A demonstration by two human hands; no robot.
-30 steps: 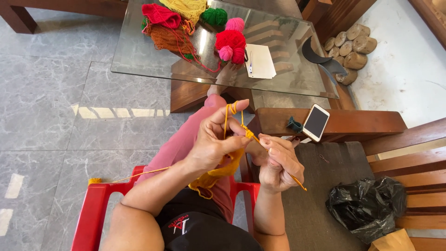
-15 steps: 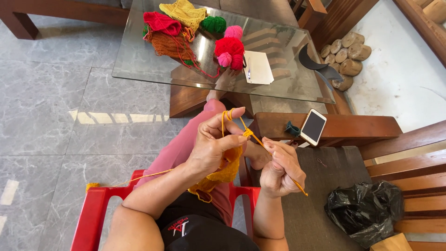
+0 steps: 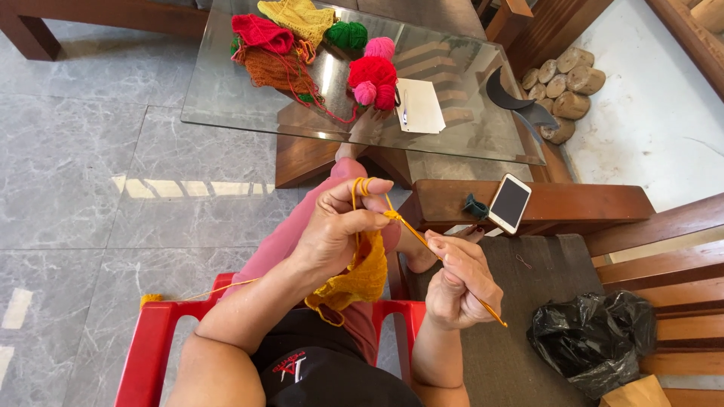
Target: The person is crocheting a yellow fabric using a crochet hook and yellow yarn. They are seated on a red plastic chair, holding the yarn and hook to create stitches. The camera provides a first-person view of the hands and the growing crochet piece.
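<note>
My left hand (image 3: 339, 226) pinches a mustard-yellow crocheted piece (image 3: 360, 280) that hangs below it, with the yellow yarn looped over its raised index finger. My right hand (image 3: 460, 283) grips an orange crochet hook (image 3: 445, 260) whose tip meets the work just by the left fingers. A strand of yellow yarn (image 3: 219, 286) trails left over the red plastic chair (image 3: 147, 354) to a small yellow bit on the floor. My leg in pink trousers (image 3: 294, 234) stretches out under the hands.
A glass table (image 3: 249, 113) ahead carries crocheted pieces and yarn balls in red, pink, green and yellow, plus a white paper with a pen. A phone (image 3: 510, 203) lies on a wooden armrest. A black plastic bag (image 3: 592, 339) sits on the seat at right. Log pieces are stacked at the far right.
My hands have stayed together on the work with only small finger and hook movements; the view has shifted slightly, showing more of the table's near edge.
</note>
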